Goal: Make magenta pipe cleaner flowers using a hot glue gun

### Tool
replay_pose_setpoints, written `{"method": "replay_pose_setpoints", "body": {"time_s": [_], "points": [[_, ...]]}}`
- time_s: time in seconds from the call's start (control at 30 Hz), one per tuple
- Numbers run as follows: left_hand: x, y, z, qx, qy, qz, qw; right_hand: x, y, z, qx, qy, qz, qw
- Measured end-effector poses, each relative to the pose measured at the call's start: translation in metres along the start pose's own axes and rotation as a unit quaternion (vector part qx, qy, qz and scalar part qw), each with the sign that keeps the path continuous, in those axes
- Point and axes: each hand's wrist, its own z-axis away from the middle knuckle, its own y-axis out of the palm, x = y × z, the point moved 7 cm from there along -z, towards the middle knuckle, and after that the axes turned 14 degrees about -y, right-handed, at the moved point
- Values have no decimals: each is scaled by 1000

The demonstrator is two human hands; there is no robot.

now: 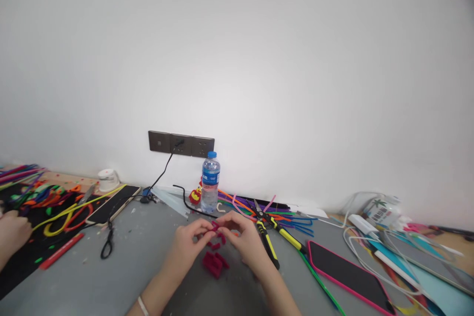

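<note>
My left hand and my right hand meet at the middle of the grey table. Both are closed in a pinch on one small magenta pipe cleaner piece, partly hidden by the fingers. Just below them on the table lies a clump of magenta pipe cleaner pieces, with short loose bits close to the fingertips. Beside my right hand rest pliers with yellow-and-black handles, their jaws apart.
A water bottle stands behind my hands, near a small red-and-yellow figure. Colourful pipe cleaners lie behind the pliers. At right are a pink-edged phone and white cables; at left, another phone, scissors and another person's hand.
</note>
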Motion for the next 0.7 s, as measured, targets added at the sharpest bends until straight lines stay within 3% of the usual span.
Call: {"method": "replay_pose_setpoints", "body": {"time_s": [0.37, 0.7], "points": [[-6, -4, 4, -7, 27, -16, 999, 3, 0, 0, 26, -42, 36, 998], [-12, -2, 5, -10, 41, -34, 999, 14, 4, -1, 55, -24, 75, 995]]}}
